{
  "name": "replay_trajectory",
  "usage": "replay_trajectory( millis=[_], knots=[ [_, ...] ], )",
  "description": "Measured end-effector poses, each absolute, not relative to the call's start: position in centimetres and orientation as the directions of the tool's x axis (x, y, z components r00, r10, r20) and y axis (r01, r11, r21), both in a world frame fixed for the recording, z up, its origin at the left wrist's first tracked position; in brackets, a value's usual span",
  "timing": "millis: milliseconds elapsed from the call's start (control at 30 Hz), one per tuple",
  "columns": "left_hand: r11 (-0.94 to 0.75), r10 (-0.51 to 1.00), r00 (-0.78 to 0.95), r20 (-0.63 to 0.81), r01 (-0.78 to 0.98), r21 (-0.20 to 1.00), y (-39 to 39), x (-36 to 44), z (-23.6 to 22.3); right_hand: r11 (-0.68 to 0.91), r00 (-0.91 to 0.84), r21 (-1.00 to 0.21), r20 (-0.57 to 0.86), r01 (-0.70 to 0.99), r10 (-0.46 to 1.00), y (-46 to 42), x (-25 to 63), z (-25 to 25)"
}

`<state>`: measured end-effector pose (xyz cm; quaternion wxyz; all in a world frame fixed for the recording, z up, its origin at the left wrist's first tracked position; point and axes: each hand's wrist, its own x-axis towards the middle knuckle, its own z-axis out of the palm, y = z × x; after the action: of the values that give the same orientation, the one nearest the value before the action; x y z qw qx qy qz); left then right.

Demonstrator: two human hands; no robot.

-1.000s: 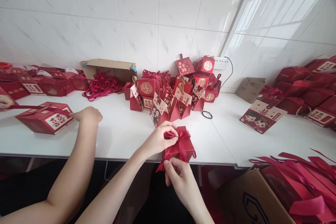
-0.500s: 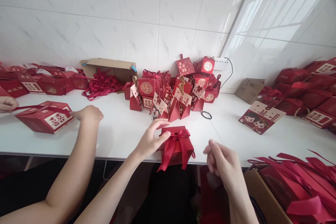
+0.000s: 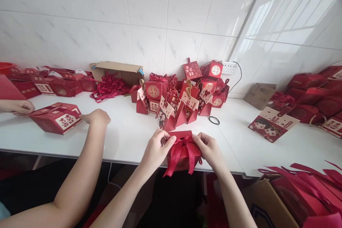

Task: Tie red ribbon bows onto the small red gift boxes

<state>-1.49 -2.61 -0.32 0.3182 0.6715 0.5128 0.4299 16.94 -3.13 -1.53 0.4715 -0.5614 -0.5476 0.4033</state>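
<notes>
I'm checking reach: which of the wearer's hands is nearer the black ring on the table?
Right. The right hand, at the right of the red bow, is just short of the black ring; the left hand, at the bow's left, is farther off.

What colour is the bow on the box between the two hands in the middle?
The bow is deep pinkish red, seen best in the head view.

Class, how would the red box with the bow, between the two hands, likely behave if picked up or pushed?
The red box looks like folded card, so it is probably stiff but could dent if squeezed. Its flat panels suggest sliding rather than rolling. The bow has drooping ribbon tails, which would likely swing floppily when lifted.
</notes>
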Motion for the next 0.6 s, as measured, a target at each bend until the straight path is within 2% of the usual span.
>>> replay_trajectory(
  millis=[133, 467, 600],
  knots=[
    [-0.187, 0.982, 0.084, 0.168, 0.368, 0.911, -2.8, -1.5, -0.4, 0.043, 0.052, -0.981, 0.054, 0.190, 0.997, -3.2, 17.0, -1.7],
    [-0.092, 0.995, 0.073, 0.072, 0.313, 0.945, -3.5, -0.7, -1.2, -0.082, 0.065, -0.969, -0.068, 0.232, 0.996, -4.4, 17.3, -2.1],
    [-0.081, 0.995, 0.078, 0.063, 0.255, 0.964, -3.7, -0.6, -1.2, -0.069, 0.132, -0.951, -0.030, 0.301, 0.991, -3.8, 17.8, -2.2]
  ],
)
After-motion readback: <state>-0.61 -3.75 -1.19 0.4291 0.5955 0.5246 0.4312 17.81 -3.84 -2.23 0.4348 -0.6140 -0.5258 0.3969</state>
